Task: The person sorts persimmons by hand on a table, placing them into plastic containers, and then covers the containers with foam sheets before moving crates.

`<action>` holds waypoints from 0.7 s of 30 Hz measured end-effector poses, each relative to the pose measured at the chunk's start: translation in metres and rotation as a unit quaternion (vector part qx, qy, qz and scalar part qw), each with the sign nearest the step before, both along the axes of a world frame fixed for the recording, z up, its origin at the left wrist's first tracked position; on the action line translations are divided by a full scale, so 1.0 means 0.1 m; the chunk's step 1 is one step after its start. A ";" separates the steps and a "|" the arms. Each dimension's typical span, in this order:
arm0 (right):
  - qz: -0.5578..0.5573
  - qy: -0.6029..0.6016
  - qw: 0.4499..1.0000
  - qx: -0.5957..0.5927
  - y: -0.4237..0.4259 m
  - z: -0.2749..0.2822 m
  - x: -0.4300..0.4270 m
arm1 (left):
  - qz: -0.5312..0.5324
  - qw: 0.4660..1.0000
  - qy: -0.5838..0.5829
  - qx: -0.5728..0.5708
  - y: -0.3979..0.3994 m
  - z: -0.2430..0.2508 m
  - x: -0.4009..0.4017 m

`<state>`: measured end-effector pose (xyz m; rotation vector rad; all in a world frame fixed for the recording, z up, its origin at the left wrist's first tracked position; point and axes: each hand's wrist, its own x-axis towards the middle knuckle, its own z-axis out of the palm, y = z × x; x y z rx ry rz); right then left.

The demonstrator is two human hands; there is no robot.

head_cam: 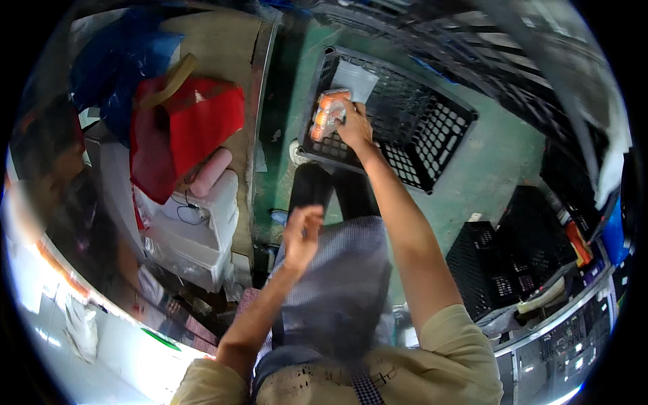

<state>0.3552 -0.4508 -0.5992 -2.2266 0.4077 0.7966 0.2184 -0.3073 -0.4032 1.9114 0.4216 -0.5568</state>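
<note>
My right hand (357,124) reaches into a black plastic crate (390,169) on the floor and grips a clear-wrapped pack of orange items (328,114). What the items are is too small to tell. The pack is at the crate's left end, beside a flat whitish sheet or bag (357,80) lying inside. My left hand (302,238) hovers over my lap, slightly blurred, fingers loosely curled and apart, with nothing visible in it. Below it is a checked apron (344,263).
On the left, a table (223,40) bears a red bag (197,121), blue plastic (126,55), a pink roll (211,172) and a white foam box (192,228). Another person (55,152) is at far left. Black crates (531,233) are stacked at right; a dark rack (486,50) rises upper right.
</note>
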 end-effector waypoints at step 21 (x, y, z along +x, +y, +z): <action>-0.366 0.198 0.904 0.100 -0.43 -1.79 -0.50 | 0.059 0.973 0.214 -0.065 0.25 -0.39 -0.59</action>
